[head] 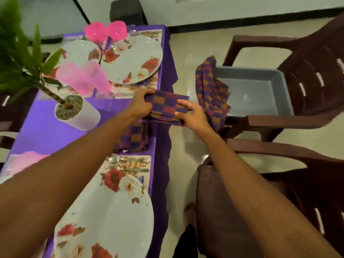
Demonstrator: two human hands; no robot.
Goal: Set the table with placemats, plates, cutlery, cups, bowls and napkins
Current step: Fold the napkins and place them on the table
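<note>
Purple cloth covers the table; right of the plant pot the left hand and right hand pinch the ends of the folded napkin, best kept taut and squared before laying it down.

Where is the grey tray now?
In the head view, the grey tray sits on the brown chair right of the table, a checked napkin draped over its left edge.

Bare left hand and right hand, both forearms bare to the frame edge.
</note>
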